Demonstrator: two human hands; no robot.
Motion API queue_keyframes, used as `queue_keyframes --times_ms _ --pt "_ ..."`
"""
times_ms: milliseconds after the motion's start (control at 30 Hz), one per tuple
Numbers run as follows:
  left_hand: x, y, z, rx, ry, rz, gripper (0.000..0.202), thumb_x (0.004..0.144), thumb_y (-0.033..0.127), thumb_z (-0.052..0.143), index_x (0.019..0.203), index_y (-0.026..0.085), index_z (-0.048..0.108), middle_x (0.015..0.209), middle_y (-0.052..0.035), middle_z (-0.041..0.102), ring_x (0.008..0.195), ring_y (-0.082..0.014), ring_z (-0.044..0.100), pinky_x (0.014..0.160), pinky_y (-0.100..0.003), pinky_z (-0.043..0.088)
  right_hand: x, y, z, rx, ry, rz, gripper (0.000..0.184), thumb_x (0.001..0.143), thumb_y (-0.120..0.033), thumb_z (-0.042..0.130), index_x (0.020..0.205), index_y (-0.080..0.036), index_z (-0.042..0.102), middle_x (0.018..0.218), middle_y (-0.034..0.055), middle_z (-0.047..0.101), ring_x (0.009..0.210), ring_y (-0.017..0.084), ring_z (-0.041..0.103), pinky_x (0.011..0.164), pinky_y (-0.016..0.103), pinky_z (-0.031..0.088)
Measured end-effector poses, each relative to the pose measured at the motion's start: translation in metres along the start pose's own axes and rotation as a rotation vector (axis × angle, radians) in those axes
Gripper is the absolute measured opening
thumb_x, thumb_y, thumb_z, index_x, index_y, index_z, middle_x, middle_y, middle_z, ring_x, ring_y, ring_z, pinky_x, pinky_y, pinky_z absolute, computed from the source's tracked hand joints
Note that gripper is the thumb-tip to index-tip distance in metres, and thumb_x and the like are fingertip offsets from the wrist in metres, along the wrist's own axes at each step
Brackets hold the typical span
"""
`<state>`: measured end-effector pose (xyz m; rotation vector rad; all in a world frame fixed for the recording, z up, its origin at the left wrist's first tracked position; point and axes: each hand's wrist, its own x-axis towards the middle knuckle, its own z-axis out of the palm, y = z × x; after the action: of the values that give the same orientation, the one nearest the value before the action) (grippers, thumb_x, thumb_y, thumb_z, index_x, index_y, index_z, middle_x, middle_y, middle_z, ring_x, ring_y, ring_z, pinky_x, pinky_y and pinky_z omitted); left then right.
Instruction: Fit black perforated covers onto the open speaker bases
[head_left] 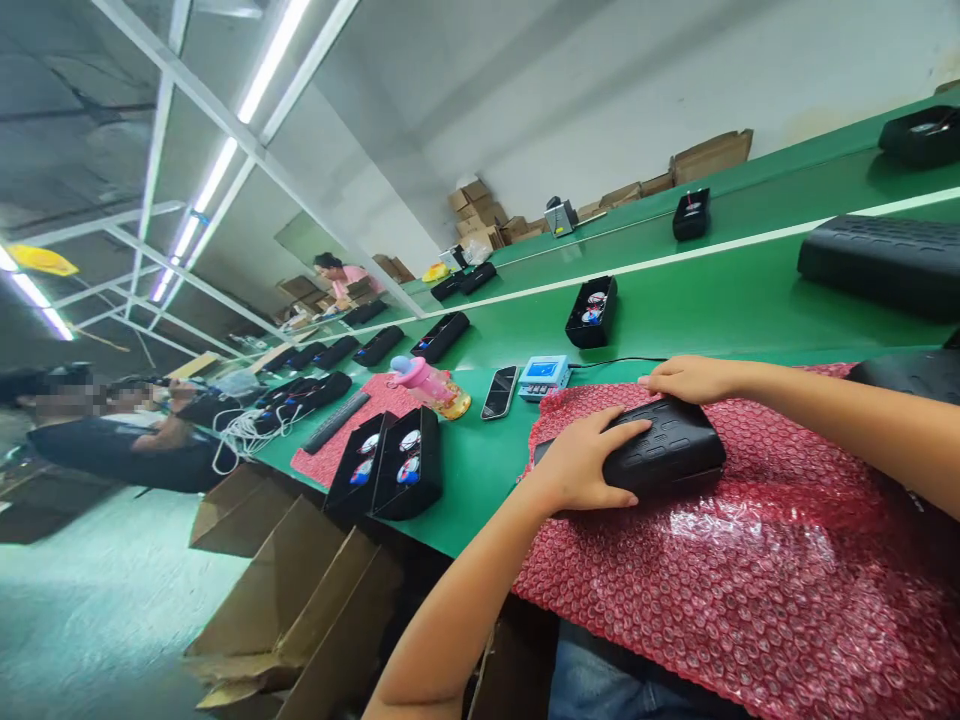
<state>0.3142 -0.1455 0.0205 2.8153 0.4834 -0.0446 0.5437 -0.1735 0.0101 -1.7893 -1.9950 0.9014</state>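
Note:
A black plastic speaker housing [667,447] lies on a sheet of red bubble wrap [750,560] at the near edge of the green bench. My left hand [581,460] grips its near left end, fingers curled over the top. My right hand [686,378] rests closed on its far edge. Both hands press on the housing.
Two open black housings [390,470] stand at the bench edge to the left. A pink bottle [429,384], a phone [499,391] and a small blue meter [544,373] lie beyond. More housings ride the green conveyor [720,300]. Cardboard boxes [300,590] sit below; people work further left.

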Motion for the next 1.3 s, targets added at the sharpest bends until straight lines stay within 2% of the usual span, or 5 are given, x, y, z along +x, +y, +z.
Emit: queue_keyframes --times_ms 167,367,800,1100,1300 --pt "-0.001 -0.007 -0.001 -0.053 -0.032 0.017 0.091 0.059 0.042 0.081 0.138 0.026 0.040 0.147 -0.0134 0.033 0.131 -0.0314 0.038 0.107 -0.046 0.032 -0.003 -0.007 0.006 -0.051 -0.082 -0.061 0.042 0.094 -0.042 0.034 0.095 -0.015 0.067 0.105 0.0082 0.066 0.096 0.023 0.059 0.080 0.028 0.044" --pt "-0.001 -0.008 0.002 -0.053 -0.029 0.051 0.089 0.061 0.043 0.079 0.139 0.025 0.039 0.146 -0.0135 0.034 0.132 -0.0309 0.035 0.108 -0.045 0.030 -0.007 -0.016 0.017 -0.183 -0.070 -0.063 0.042 0.096 -0.041 0.032 0.103 -0.014 0.064 0.107 0.0120 0.064 0.097 0.026 0.059 0.079 0.032 0.043" --pt "0.002 -0.017 0.003 -0.049 -0.049 0.076 0.090 0.061 0.045 0.078 0.140 0.027 0.037 0.147 -0.0129 0.034 0.132 -0.0317 0.036 0.107 -0.046 0.031 -0.007 -0.017 0.020 -0.245 -0.045 -0.053 0.039 0.097 -0.037 0.033 0.096 -0.016 0.065 0.098 0.0078 0.066 0.088 0.022 0.060 0.070 0.028 0.040" --pt "-0.002 -0.015 0.002 0.005 -0.036 0.068 0.089 0.061 0.045 0.078 0.139 0.028 0.039 0.146 -0.0145 0.035 0.131 -0.0311 0.038 0.106 -0.046 0.033 -0.008 -0.021 0.020 -0.291 -0.008 -0.059 0.041 0.097 -0.040 0.037 0.090 -0.014 0.068 0.092 0.0110 0.067 0.082 0.025 0.060 0.063 0.031 0.036" --pt "-0.005 -0.017 -0.003 -0.104 0.001 0.095 0.087 0.061 0.049 0.079 0.137 0.029 0.042 0.148 -0.0135 0.032 0.134 -0.0327 0.033 0.108 -0.047 0.030 -0.011 -0.018 0.016 -0.267 -0.044 -0.213 0.036 0.095 -0.038 0.039 0.111 -0.018 0.063 0.110 0.0088 0.064 0.096 0.025 0.058 0.079 0.033 0.042"
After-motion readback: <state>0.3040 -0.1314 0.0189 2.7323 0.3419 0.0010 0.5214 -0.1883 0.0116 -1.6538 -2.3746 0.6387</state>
